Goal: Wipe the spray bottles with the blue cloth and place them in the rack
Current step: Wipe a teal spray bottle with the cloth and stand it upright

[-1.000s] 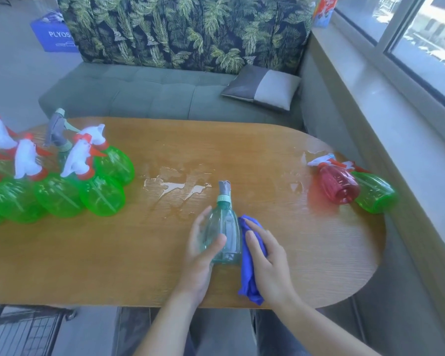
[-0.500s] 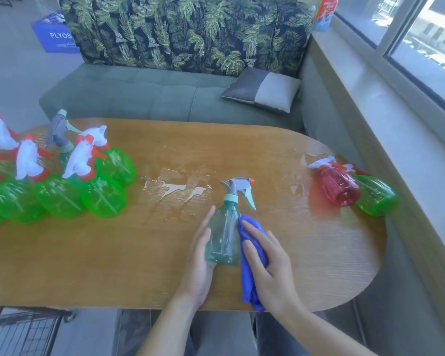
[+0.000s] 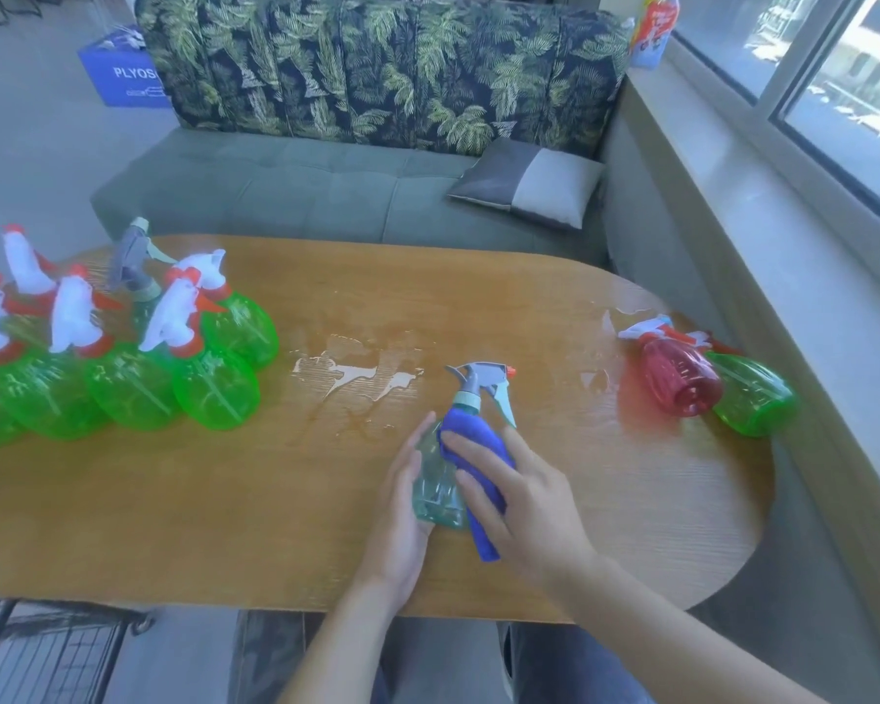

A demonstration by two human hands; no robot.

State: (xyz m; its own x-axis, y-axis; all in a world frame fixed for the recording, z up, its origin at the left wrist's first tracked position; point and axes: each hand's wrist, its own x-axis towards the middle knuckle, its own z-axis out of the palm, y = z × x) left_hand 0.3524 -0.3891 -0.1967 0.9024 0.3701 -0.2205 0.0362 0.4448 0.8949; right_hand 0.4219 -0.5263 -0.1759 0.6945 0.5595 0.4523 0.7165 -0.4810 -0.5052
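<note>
A clear teal spray bottle (image 3: 435, 492) with a grey trigger head stands tilted on the wooden table (image 3: 199, 510), nozzle pointing right. My left hand (image 3: 402, 515) holds its left side and base, fingers lying along the body. My right hand (image 3: 527, 500) grips the blue cloth (image 3: 471, 434) and presses it over the bottle's shoulder, just under the neck; the cloth's tail hangs below my palm. Several green bottles (image 3: 214, 398) with white and red heads stand grouped at the table's left end. A black wire rack (image 3: 47, 652) shows below the table's near left edge.
A red bottle (image 3: 682, 386) and a green bottle (image 3: 753, 401) lie on their sides at the table's right end, close to the edge. Water puddles (image 3: 351, 373) sit mid-table. A green sofa (image 3: 301, 195) with a pillow stands behind; a window ledge runs along the right.
The teal bottle has turned so its trigger head now points right. My right hand slid the cloth up from the bottle's side to its shoulder. My left thumb left the bottle's front.
</note>
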